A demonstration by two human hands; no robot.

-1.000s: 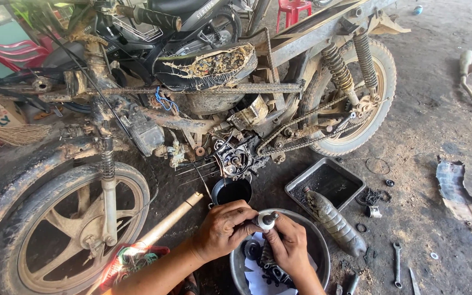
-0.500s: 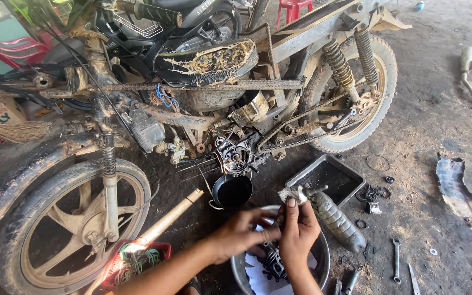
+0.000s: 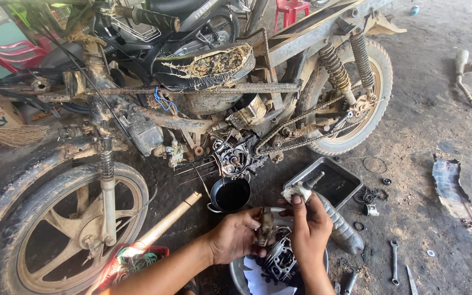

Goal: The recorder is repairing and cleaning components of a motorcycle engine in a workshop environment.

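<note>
Head view: a person sat by an old, dirty motorbike (image 3: 203,104) and worked on greasy parts.
Left hand (image 3: 236,236): it was closed around a small grey engine part (image 3: 266,226), near the middle, just over the metal bowl (image 3: 236,273).
Right hand (image 3: 310,226): it gripped a pale part with a short rod (image 3: 301,188), a bit farther away and to the right, over the edge of the black tray (image 3: 350,183).
What could go wrong: I think the oily parts could slip — greasy fingers hold badly — and fall on the dirt, or knock the black pot of oil (image 3: 230,195) to the left.
Count: two hands, two held parts, one bowl, one tray, one pot, one wrench (image 3: 394,262) on the ground at the right, two bike wheels.
</note>
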